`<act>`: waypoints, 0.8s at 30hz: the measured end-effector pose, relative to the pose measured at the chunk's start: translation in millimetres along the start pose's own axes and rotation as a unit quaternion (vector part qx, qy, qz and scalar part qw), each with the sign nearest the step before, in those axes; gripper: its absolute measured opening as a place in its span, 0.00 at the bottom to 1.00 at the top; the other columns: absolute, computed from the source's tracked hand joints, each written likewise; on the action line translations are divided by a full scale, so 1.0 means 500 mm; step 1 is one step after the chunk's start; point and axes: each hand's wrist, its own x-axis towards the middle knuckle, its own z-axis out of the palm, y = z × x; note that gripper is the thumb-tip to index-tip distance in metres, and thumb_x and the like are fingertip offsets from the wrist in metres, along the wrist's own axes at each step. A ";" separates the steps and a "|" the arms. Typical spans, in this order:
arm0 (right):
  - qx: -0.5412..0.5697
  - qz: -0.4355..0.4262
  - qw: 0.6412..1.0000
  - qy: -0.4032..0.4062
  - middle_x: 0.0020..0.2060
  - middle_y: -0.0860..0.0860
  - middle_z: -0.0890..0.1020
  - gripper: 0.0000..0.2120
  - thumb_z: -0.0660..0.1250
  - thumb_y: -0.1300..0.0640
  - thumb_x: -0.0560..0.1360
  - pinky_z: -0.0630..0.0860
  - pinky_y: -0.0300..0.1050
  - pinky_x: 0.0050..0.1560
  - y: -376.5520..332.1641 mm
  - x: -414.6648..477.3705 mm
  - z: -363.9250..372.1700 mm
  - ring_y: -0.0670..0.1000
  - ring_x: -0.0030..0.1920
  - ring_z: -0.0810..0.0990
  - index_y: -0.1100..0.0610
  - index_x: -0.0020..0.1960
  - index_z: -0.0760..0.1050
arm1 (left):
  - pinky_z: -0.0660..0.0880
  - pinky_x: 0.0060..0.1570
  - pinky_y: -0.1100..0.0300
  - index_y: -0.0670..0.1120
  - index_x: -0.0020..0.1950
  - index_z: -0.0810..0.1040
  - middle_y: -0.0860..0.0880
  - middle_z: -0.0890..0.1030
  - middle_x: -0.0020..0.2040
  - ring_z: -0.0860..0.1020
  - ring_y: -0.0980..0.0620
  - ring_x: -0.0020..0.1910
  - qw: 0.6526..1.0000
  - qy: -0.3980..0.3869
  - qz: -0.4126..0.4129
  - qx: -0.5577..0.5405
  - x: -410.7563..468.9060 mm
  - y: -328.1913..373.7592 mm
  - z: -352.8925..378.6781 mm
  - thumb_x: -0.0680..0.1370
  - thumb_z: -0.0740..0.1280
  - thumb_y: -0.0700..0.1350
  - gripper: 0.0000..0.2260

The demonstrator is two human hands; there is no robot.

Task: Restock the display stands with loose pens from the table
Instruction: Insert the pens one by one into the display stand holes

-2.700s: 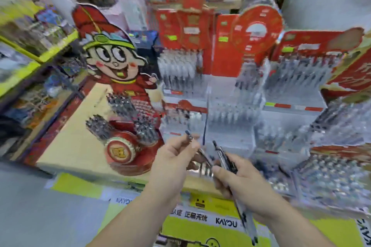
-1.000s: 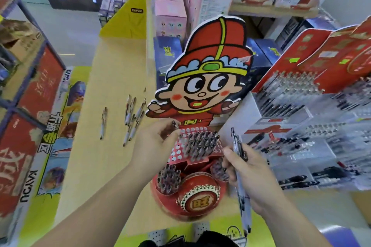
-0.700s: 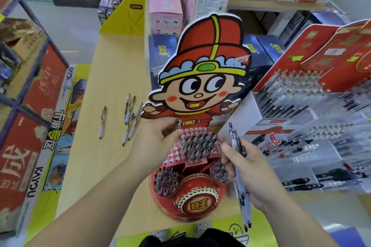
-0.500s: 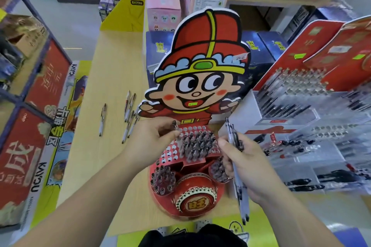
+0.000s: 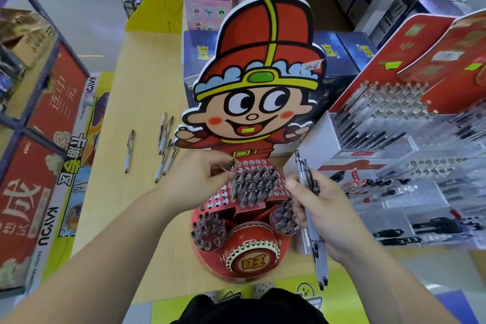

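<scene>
Table (image 5: 136, 81) stand (image 5: 210, 252), pinched pen (image 5: 232, 165) barrel hidden

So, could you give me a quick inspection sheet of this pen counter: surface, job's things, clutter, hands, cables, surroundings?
Surface: pale wooden table.
Job's things: cartoon display stand, its holed tiers partly filled; loose pens lying on the table to its left.
Clutter: blue boxes behind the stand.
Grippers: left hand pinches a pen at the stand's top tier; right hand grips a bundle of pens.
Cables: nothing seen.
Surroundings: red tiered pen displays to the right, pink boxes behind, red-panelled shelving to the left.
</scene>
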 end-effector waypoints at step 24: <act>0.009 -0.010 1.000 0.002 0.31 0.54 0.70 0.04 0.68 0.54 0.82 0.67 0.45 0.31 0.003 -0.015 0.015 0.53 0.32 0.68 0.55 0.52 0.76 | 0.77 0.53 0.61 0.55 0.55 0.84 0.61 0.84 0.50 0.80 0.63 0.52 0.997 -0.063 0.021 -0.035 0.013 0.002 -0.031 0.83 0.66 0.42 0.10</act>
